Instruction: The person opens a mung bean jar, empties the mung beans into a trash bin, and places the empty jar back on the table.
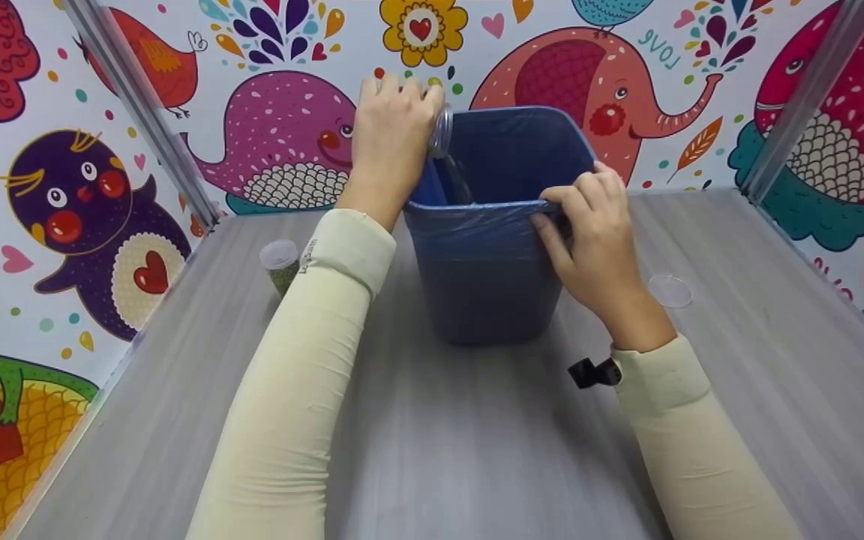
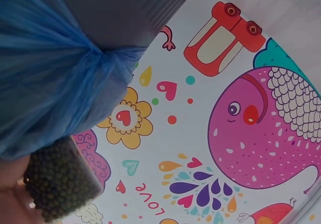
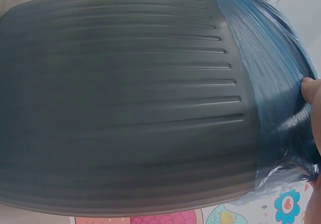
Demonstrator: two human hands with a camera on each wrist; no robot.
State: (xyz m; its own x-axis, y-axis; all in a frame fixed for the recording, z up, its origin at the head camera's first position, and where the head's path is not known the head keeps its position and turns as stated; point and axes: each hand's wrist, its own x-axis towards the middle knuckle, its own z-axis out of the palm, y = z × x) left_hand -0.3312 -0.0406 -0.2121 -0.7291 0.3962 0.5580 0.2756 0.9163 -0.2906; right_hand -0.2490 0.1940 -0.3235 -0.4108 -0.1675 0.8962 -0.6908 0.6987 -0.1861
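A dark bin (image 1: pixel 488 300) lined with a blue plastic bag (image 1: pixel 477 225) stands on the table. My left hand (image 1: pixel 394 127) grips a clear jar (image 1: pixel 442 133), tilted at the bin's left rim. In the left wrist view small green beans (image 2: pixel 60 181) fill the visible part of the jar, beside the blue bag (image 2: pixel 45 78). My right hand (image 1: pixel 593 232) pinches the bin's rim and bag at the front right corner; the right wrist view shows its thumb (image 3: pixel 310 89) against the bag (image 3: pixel 281 98). The jar's mouth is partly hidden.
A second jar with a whitish lid (image 1: pixel 280 255) and green contents stands left of the bin, beside my left sleeve. A clear round lid (image 1: pixel 670 291) lies on the table (image 1: pixel 432 450) to the right. Printed walls with metal posts (image 1: pixel 154 112) enclose the back and sides.
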